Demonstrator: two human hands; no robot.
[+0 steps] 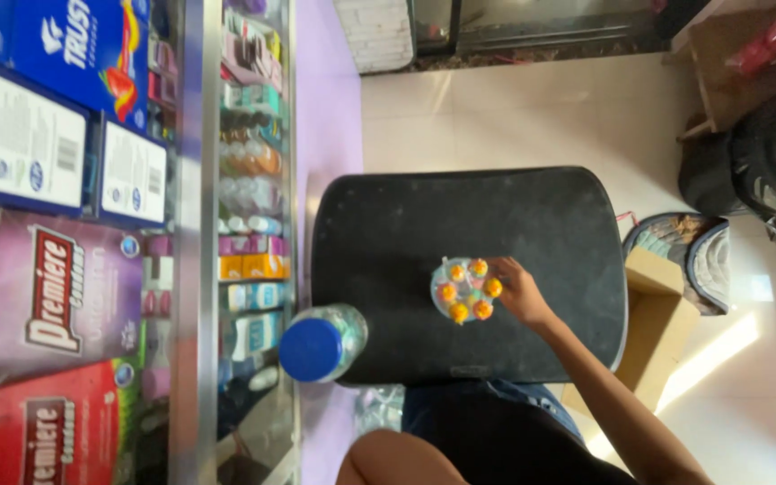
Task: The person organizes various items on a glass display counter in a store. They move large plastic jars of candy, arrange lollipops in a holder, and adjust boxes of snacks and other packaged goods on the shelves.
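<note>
Looking down, we see the pale tiled floor (541, 117) filling most of the view from twelve to five o'clock. At nine o'clock stands a glass display counter (192, 224), with large blue, purple and red boxes (47, 180) lying on top of it and rows of small packaged goods (251, 189) on the shelves behind its glass. In the centre sits a black stool (460, 269) with a broad, dusty seat. At two o'clock a dark bag (765, 153) rests on the floor, and at four o'clock from the stool a brown cardboard box (657, 332) stands just beside it, with a pair of patterned sandals (684, 251) near it. At seven o'clock from the stool's centre a clear plastic bottle with a blue cap (316, 346) stands at the seat's edge, next to the counter.

Our right hand (521, 292) reaches in from five o'clock and lies on the seat, its fingers loosely curled against the three o'clock side of a small round clear tray (467, 290). The tray rests a little right of the seat's middle and carries a ring of small orange and yellow pieces (493, 286). We cannot tell whether the fingers pinch the tray or only touch it. Our left hand is out of view
</note>
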